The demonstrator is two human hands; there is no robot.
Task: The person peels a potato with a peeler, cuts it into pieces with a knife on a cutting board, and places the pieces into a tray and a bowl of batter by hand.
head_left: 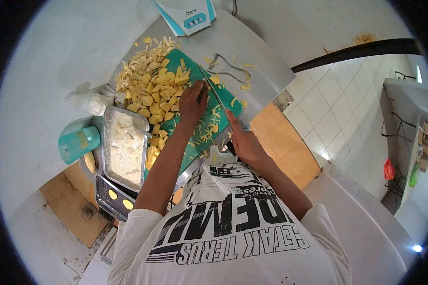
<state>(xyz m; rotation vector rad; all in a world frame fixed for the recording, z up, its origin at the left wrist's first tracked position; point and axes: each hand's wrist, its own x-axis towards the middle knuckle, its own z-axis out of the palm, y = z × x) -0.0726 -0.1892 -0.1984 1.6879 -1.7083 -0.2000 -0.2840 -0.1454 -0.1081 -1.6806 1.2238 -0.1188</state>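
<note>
A green cutting board [176, 58] lies on the metal table, with a heap of yellow chunks [154, 95] on its left part and thin yellow strips [202, 133] near its lower edge. My right hand [245, 140] is closed round the handle end of a long knife [216, 94], whose blade points up and left across the board. Beside the blade, my left hand [193, 102] rests over the board with its fingers curled down; what lies under the fingertips is too small to make out. Pale shavings [138, 66] are piled at the board's upper left.
A white and teal scale [190, 21] stands at the back. A metal peeler-like tool [228, 70] lies right of the board. At left are a tray of white mixture [125, 147], a teal cup [79, 145], a plastic bag [97, 102] and a dark tray [114, 194].
</note>
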